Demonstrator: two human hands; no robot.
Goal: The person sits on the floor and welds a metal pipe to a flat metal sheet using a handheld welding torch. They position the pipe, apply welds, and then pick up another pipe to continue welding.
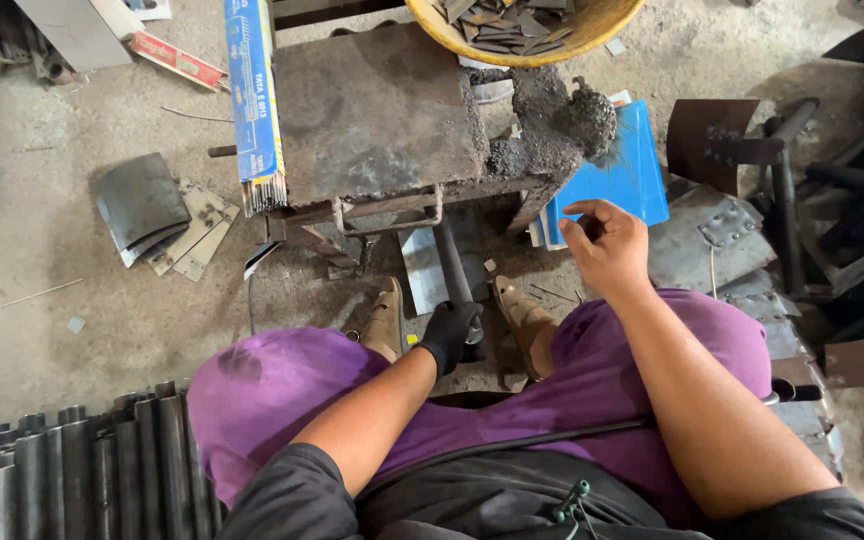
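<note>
Left hand [449,333], in a black glove, grips the lower end of a dark metal rod [451,262] between the knees. Right hand [607,247], bare and loosely open, hovers empty just beside a blue flat folder [642,170], below the rusty steel counter [372,110].

stand top: the rusty metal stand [372,115] is mostly bare plate; a blue box of welding rods [254,95] lines its left edge, a slag heap [552,125] fills the right corner.
far edge: a yellow basin [527,30] of metal scraps overhangs it.
under the front edge: a dark pipe [449,262] gripped by the gloved left hand [449,335] blocks the gap between the feet.
right side: the bare right hand [607,245] hovers beside a blue sheet [632,175]; dark bars [787,200] crowd beyond.
left floor: open concrete, save for loose plates [167,215].
</note>
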